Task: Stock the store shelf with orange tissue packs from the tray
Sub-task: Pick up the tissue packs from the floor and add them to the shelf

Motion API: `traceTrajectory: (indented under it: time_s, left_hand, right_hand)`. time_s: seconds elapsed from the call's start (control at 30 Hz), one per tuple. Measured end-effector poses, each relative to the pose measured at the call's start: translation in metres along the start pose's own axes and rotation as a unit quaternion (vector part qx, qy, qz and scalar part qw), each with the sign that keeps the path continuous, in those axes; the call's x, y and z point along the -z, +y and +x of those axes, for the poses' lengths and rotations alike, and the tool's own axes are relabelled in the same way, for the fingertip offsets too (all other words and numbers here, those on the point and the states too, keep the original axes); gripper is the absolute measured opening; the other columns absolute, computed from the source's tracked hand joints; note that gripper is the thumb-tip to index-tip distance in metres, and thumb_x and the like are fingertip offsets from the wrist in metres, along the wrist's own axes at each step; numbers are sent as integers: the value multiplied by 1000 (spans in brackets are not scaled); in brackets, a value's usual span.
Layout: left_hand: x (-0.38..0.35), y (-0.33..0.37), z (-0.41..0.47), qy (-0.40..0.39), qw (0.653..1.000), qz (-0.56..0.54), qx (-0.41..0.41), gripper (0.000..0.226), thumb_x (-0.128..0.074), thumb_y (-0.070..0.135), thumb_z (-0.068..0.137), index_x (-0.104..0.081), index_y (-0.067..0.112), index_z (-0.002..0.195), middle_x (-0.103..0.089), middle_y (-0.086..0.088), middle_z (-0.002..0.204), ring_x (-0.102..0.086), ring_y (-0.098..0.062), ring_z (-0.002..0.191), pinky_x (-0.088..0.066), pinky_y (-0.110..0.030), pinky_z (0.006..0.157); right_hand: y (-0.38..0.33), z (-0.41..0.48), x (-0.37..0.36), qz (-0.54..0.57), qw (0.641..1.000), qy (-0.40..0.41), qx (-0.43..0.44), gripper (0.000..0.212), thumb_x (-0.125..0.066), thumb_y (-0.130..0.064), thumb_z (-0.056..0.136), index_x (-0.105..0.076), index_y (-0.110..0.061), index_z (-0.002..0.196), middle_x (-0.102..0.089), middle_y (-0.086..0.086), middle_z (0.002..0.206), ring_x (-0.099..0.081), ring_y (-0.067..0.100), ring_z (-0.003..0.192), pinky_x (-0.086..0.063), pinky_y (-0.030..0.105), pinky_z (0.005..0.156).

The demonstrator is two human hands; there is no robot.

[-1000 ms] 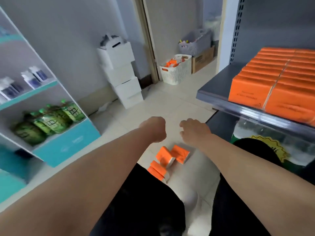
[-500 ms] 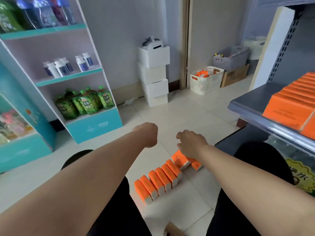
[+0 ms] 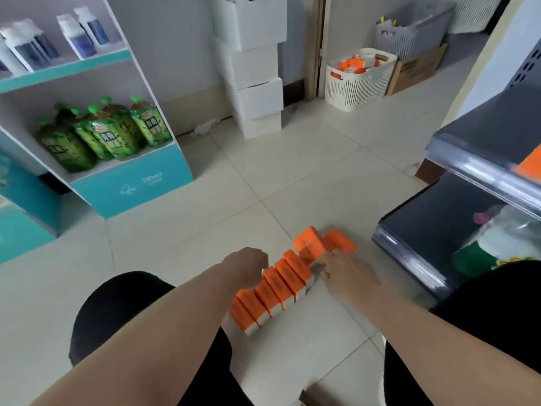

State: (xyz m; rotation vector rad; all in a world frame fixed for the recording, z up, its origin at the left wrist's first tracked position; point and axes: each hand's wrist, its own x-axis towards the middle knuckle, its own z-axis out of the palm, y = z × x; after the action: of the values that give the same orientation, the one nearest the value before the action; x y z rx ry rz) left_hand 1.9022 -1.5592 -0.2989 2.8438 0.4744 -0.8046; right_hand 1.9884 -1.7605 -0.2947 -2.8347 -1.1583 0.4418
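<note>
Reaching down, the right hand [image 3: 347, 272] spreads over the far end of the tissue packs [image 3: 272, 291] on the floor; the left hand [image 3: 248, 266] hovers loosely curled, empty. Better clamp the row from both ends.

Tissue packs [image 3: 275, 291] on floor [image 3: 181, 244] between both hands, left of shelf [image 3: 480, 159]

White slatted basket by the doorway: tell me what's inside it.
The white slatted basket holds orange tissue packs with some pale items on top. Its walls hide whatever lies deeper.
</note>
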Motion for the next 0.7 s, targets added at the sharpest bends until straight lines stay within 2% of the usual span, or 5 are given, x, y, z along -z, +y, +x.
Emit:
traceTrajectory:
  time_s: [0.13, 0.27, 0.43, 0.57, 0.7]
  left_hand:
    - [-33, -30, 20, -31, 998, -24, 52, 40, -47, 11, 87, -56, 21, 125, -55, 2, 126, -50, -21, 121, -47, -35, 95]
    - [-64, -55, 22, -24, 991, -56, 115, 41, -41, 6, 87, -54, 19, 124, -57, -1, 124, -53, -23, 117, -47, -34, 92]
    - [-98, -81, 19, -26, 986, -61, 156, 39, -41, 7, 87, -50, 18, 122, -56, -2, 122, -51, -22, 117, -43, -32, 89]
    - [-109, -93, 26, -6, 972, -131, 194, 42, -42, 6, 87, -48, 19, 126, -55, 0, 124, -50, -20, 117, -43, -31, 92]
    - [-116, -103, 41, 19, 960, -188, 205, 39, -43, 4, 86, -50, 20, 121, -57, 2, 119, -52, -19, 112, -44, -31, 88]
  right_hand:
    - [-10, 19, -41, -2, 998, -61, 0, 30, -43, -27, 97, -49, -24, 126, -51, 2, 132, -49, 23, 122, -41, 34, 94]
    - [-36, 41, -83, 27, 991, -125, 34, 30, -42, -19, 96, -49, -22, 124, -53, 1, 129, -49, 22, 121, -42, 35, 95]
    - [-87, 77, -115, 66, 983, -161, 64, 34, -42, -2, 88, -51, -18, 117, -55, 2, 119, -56, 24, 110, -45, 33, 82]
    - [-125, 106, -144, 80, 983, -154, 61, 29, -43, -11, 93, -50, -23, 118, -56, 0, 118, -60, 23, 106, -50, 36, 84]
    - [-144, 122, -163, 21, 984, -170, 39, 35, -43, -11, 95, -40, -16, 130, -53, 3, 123, -60, 21, 107, -50, 33, 82]
